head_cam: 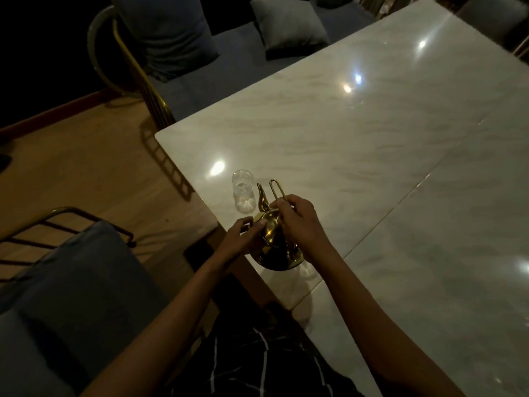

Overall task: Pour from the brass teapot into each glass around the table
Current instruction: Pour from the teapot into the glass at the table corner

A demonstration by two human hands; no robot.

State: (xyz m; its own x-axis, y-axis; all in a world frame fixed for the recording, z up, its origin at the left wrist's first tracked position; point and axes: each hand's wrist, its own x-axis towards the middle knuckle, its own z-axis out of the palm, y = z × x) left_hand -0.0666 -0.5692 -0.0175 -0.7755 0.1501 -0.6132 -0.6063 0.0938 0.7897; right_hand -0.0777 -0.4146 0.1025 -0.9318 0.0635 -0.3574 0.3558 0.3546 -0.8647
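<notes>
The brass teapot (276, 247) stands on the white marble table (372, 167) near its front-left edge, spout pointing away toward a clear glass (243, 191). The glass stands upright just beyond the spout, apart from it, with a little clear liquid in it. My left hand (239, 237) rests on the pot's left shoulder, thumb on the lid area. My right hand (297, 217) pinches the tall looped wire handle where it meets the pot. The pot sits flat and upright. No other glasses show.
A grey cushioned chair with a gold frame (65, 270) is at the lower left. A second such chair (148, 67) stands beyond the table's far-left corner. Grey sofa with a pillow (286, 24) lies behind. Wooden floor (71, 167) runs left of the table.
</notes>
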